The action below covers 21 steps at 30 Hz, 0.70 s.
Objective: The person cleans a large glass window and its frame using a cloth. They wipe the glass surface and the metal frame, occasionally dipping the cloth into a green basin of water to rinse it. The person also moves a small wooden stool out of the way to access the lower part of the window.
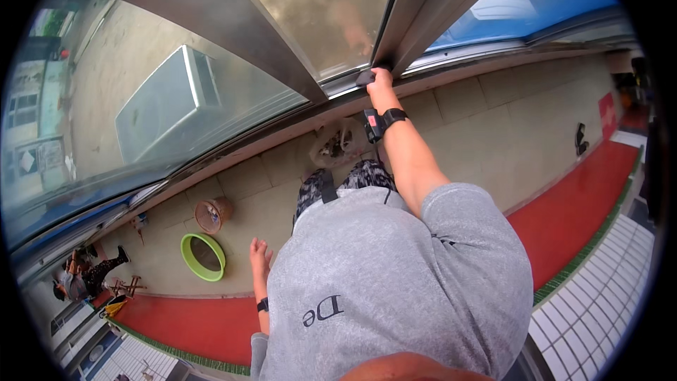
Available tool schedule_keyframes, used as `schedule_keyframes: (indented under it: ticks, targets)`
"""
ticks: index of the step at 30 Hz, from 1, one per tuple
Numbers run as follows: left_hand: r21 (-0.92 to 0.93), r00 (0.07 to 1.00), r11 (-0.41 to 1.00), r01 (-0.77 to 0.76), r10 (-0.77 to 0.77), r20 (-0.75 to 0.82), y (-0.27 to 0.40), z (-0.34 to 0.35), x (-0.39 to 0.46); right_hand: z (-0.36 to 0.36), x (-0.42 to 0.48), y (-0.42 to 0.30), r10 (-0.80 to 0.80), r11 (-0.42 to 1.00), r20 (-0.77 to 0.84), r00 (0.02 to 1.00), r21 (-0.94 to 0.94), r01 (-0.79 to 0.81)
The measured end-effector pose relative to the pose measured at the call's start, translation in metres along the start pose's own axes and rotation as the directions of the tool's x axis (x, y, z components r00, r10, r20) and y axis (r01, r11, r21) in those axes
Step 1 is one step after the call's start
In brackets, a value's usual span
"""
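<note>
My right hand (380, 84) reaches forward and grips a small dark pad or cloth (365, 78). It presses this at the bottom corner of a sliding window, on the metal sill track (341, 86). Just above rises a grey metal window frame post (423, 5), beside a dirty glass pane (322, 16) with a faint reflection of the arm. A black strap with a small device (373, 124) is on my right wrist. My left hand (259, 256) hangs at my side, holding nothing, fingers partly curled and apart. A black band circles that wrist.
A clear plastic bag with dark contents (338, 143) lies below the sill. Leftward stand a brown bin (212, 215) and a green basin (203, 257). A red carpet (201, 323) runs behind me. Another person (79, 280) is at far left, near a wooden stool (127, 286).
</note>
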<state>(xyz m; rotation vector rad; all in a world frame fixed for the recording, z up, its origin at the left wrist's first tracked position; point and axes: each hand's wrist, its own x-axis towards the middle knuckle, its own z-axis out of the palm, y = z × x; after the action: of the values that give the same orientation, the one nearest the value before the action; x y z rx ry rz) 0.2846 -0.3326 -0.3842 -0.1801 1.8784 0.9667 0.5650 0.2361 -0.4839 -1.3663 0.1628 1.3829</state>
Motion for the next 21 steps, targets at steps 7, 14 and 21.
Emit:
schedule_keyframes:
  ticks: [7, 14, 21]
  targets:
    - [0.193, 0.987, 0.976, -0.097, 0.07, 0.143, 0.066, 0.037, 0.058, 0.033, -0.103, -0.061, -0.215, 0.977, 0.342, 0.915, 0.066, 0.205]
    - [0.137, 0.805, 0.862, -0.488, 0.384, 0.452, 0.151, 0.13, 0.093, 0.044, -0.279, -0.214, -0.233, 0.97, 0.741, 0.629, 0.135, 0.201]
    - [0.077, 0.692, 0.789, -0.609, 0.482, 0.537, 0.131, 0.121, 0.13, 0.043, -0.471, -0.296, -0.376, 0.814, 0.863, 0.337, 0.135, 0.565]
